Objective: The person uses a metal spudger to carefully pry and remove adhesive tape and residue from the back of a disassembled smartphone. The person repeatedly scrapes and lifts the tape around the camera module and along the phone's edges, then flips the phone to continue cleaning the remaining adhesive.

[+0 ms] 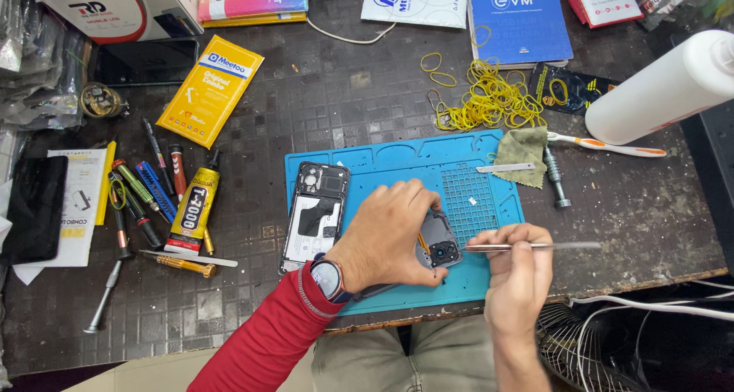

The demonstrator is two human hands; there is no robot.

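My left hand presses down on an opened grey phone lying on a blue work mat; a camera module shows at the phone's exposed end. My right hand grips metal tweezers, their tip touching the phone next to the camera. A separate phone frame with its insides showing lies on the mat's left part. My left arm wears a red sleeve and a wristwatch.
Screwdrivers and a yellow glue tube lie left of the mat. Yellow rubber bands, a green cloth, a toothbrush and a white bottle sit to the right. Boxes and booklets line the back.
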